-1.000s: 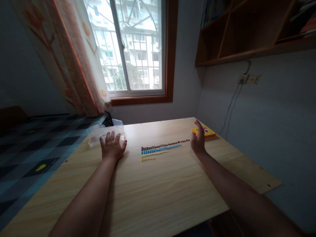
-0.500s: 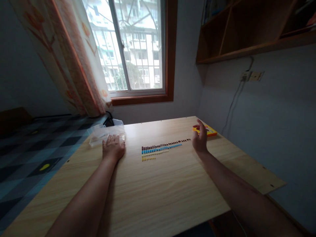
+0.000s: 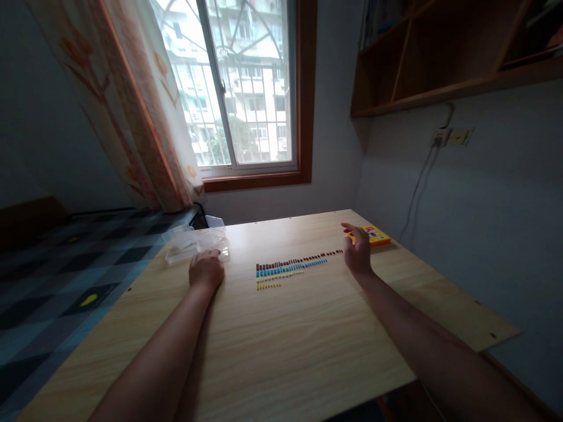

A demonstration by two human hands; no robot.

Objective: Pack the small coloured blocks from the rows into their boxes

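My left hand (image 3: 206, 269) rests on the wooden table (image 3: 285, 340) with its fingers curled under into a loose fist, just in front of a clear plastic container (image 3: 193, 244). Nothing shows in it. My right hand (image 3: 357, 248) hovers at the right end of the rows of small pieces (image 3: 290, 267), fingers bent forward and apart, holding nothing visible. The pieces lie in lines across the table's middle: dark brown at the back, then blue, pale, and a short yellow line nearest me. A yellow box (image 3: 373, 235) lies just behind my right hand.
A window (image 3: 246, 88) with a patterned curtain (image 3: 141, 117) is behind the table. A wooden shelf (image 3: 440, 53) hangs on the right wall above a socket and cable (image 3: 444, 138). A checkered bed cover (image 3: 65, 264) lies to the left.
My left hand's fingers went from spread flat to curled under. My right hand tipped forward and its fingers bent toward the end of the rows. The camera view shifted slightly.
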